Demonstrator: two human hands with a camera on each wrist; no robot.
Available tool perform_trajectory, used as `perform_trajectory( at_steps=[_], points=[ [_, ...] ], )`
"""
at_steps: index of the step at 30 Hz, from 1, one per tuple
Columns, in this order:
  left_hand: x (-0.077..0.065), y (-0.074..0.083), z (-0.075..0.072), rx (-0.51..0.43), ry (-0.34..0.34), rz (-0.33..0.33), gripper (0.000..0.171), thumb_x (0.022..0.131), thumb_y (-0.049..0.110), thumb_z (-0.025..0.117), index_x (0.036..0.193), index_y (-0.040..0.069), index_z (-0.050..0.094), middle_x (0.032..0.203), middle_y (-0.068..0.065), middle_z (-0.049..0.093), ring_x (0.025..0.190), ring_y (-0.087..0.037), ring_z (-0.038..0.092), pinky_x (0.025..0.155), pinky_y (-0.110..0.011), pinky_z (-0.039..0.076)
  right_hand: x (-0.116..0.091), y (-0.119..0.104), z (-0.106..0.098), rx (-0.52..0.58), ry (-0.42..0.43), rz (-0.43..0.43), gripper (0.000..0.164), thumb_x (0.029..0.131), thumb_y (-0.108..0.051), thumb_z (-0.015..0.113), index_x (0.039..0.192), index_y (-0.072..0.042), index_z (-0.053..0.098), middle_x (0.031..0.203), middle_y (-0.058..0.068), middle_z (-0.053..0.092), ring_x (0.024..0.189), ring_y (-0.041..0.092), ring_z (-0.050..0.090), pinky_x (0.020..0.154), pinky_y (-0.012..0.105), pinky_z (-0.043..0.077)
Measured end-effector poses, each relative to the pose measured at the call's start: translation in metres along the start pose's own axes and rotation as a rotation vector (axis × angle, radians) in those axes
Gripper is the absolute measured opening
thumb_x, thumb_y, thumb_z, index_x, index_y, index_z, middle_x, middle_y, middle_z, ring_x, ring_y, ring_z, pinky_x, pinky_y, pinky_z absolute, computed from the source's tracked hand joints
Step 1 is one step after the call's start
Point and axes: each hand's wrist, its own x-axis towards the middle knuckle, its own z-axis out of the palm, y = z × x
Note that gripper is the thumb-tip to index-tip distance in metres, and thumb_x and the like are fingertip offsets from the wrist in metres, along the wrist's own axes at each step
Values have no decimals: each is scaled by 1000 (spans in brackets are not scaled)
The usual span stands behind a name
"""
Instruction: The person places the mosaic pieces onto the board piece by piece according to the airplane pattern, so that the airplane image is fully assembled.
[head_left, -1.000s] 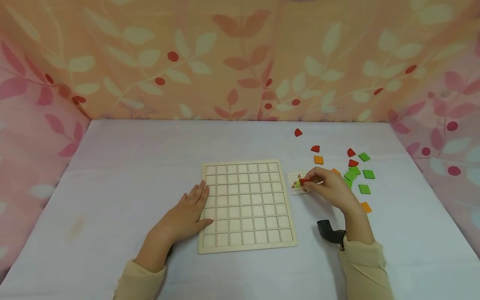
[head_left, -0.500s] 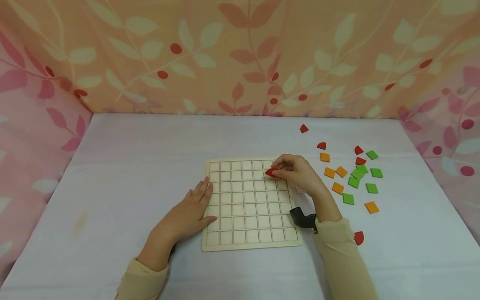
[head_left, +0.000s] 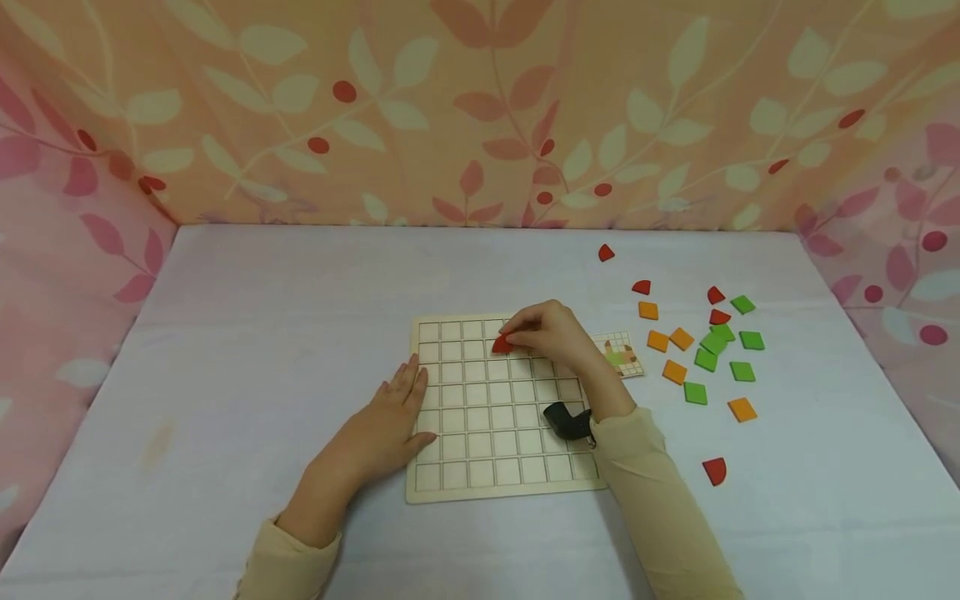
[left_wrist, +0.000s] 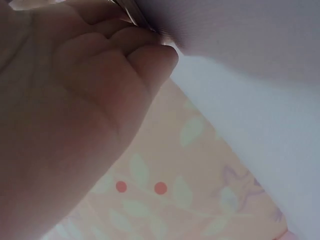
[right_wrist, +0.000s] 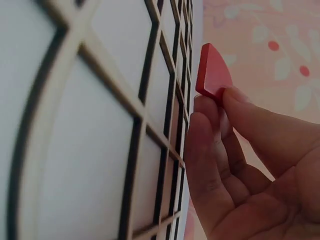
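A pale wooden grid board [head_left: 480, 421] lies mid-table in the head view, its square cells bare where they show. My left hand [head_left: 382, 429] rests along the board's left edge with its fingers extended; the left wrist view shows that hand [left_wrist: 85, 110] from the palm side. Over the upper part of the grid, my right hand [head_left: 552, 337] pinches a red quarter-circle tile [head_left: 501, 343] between thumb and fingers. In the right wrist view the tile [right_wrist: 215, 72] stands up from the fingertips, close over the board.
A pattern card [head_left: 622, 357], partly behind the right forearm, lies beside the board. Farther right are scattered green square tiles [head_left: 695, 393], orange square tiles [head_left: 674, 372] and red quarter-circle tiles [head_left: 716, 471]. A black wrist-camera mount [head_left: 567, 422] overlaps the grid in the head view.
My right hand has carried the red tile leftward from over the pattern card to above the grid board. The card is in sight again. The left hand has stayed at the board's edge.
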Motion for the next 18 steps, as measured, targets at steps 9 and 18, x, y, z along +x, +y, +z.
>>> perform_trajectory(
  at_steps=[9,18],
  points=[
    [-1,2,0,20,0,-4,79,92,27,61,146,-10,16,155,-23,1,142,-37,6,111,-51,17,7,-5,6,-17,-27,29,6,83,-5,70,88,-2,70,79,4,69,75,18,61,72,31,49],
    [0,2,0,5,7,-1,79,92,26,62,145,-11,17,155,-24,3,142,-37,7,111,-52,17,8,-5,6,-79,-38,42,3,82,-6,71,84,-5,73,80,2,69,79,19,57,73,31,45]
  ],
)
